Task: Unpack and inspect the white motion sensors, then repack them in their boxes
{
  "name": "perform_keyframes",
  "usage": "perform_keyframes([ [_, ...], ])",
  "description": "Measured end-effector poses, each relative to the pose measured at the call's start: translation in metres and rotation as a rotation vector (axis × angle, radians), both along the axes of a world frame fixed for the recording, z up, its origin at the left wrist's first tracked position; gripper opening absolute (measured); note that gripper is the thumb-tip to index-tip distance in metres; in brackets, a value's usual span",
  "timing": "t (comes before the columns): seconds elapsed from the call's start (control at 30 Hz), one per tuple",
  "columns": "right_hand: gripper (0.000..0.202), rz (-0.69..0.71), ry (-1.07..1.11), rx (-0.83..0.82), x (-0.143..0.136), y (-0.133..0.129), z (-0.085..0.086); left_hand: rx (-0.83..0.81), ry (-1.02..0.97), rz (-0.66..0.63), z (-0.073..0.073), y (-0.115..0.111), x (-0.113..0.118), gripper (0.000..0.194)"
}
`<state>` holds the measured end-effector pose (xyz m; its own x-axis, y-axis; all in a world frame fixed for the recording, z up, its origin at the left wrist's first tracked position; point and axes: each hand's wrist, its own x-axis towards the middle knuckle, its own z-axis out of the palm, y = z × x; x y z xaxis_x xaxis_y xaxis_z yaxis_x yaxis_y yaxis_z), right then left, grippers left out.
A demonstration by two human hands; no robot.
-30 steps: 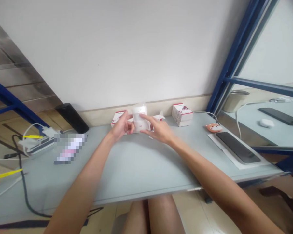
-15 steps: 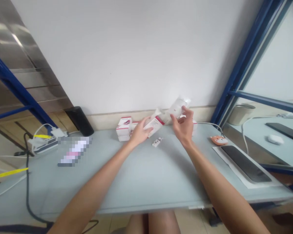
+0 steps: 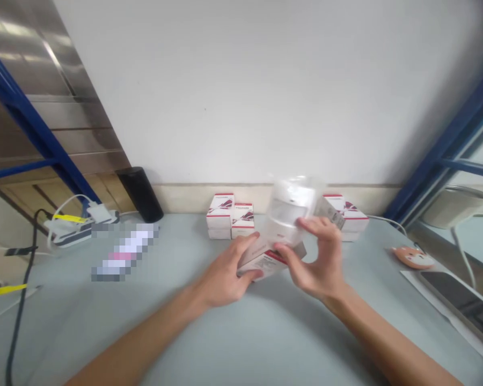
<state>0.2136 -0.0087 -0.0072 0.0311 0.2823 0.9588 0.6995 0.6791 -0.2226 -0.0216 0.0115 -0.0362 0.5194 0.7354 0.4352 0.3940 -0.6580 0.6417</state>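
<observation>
My left hand [image 3: 225, 271] is wrapped round a small white cardboard box [image 3: 261, 262] with a red edge, held tilted above the table. Between the thumb and fingers of my right hand [image 3: 320, 252] is a white plastic device in a clear bag [image 3: 287, 212], which resembles a motion sensor. Its lower end is right at the box, overlapping it in the view; whether it is inside I cannot tell. Behind my left hand stand white and red boxes [image 3: 220, 214], and more such boxes [image 3: 352, 217] are behind my right hand.
A black cylinder [image 3: 140, 195] stands at the back left beside a power strip with plugs [image 3: 74, 228]. A blurred-out item [image 3: 124, 252] lies on the left. To the right are an orange animal-faced item [image 3: 414, 257] and a dark phone [image 3: 459, 297]. Blue frames flank the table.
Both hands have come nearer and together, bringing the bagged device down to the box. The view has shifted. The small white part on the table no longer shows.
</observation>
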Motion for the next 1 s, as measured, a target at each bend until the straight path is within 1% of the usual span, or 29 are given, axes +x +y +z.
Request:
perform_keyframes([
  [0.07,0.058,-0.067,0.023,0.042,0.004,0.003,-0.001,0.052,-0.023,-0.004,-0.002,0.001,0.001,0.077],
  [0.17,0.059,-0.125,0.048,0.010,0.008,0.007,-0.001,0.090,-0.041,0.022,-0.006,0.002,0.000,0.075],
  [0.3,0.052,-0.089,-0.024,-0.091,0.006,0.006,-0.003,0.100,-0.028,0.048,-0.005,0.003,-0.001,0.075],
  [0.37,0.053,-0.056,-0.027,-0.093,0.004,0.006,-0.006,0.106,-0.016,0.035,-0.003,0.003,-0.001,0.079],
  [0.43,0.059,-0.016,-0.003,-0.060,0.004,0.005,-0.009,0.090,-0.004,0.013,0.000,0.003,-0.001,0.085],
  [0.5,0.061,0.014,-0.027,-0.044,0.003,0.004,-0.011,0.059,0.004,-0.006,0.003,0.002,0.000,0.090],
  [0.6,0.057,0.040,-0.095,-0.077,0.001,0.001,-0.012,0.016,-0.005,-0.014,0.005,0.002,0.000,0.100],
  [0.73,0.054,0.086,-0.135,-0.128,-0.002,-0.005,-0.010,-0.068,-0.049,-0.022,0.001,-0.001,0.002,0.106],
  [0.83,0.051,0.156,-0.205,-0.148,0.000,-0.007,-0.006,-0.189,-0.160,-0.046,-0.003,-0.006,0.009,0.114],
  [0.9,0.047,0.203,-0.255,-0.197,0.002,-0.007,-0.003,-0.298,-0.260,-0.084,-0.004,-0.010,0.014,0.121],
  [1.0,0.039,0.202,-0.284,-0.273,0.001,-0.006,0.000,-0.415,-0.370,-0.121,-0.004,-0.014,0.019,0.125],
])
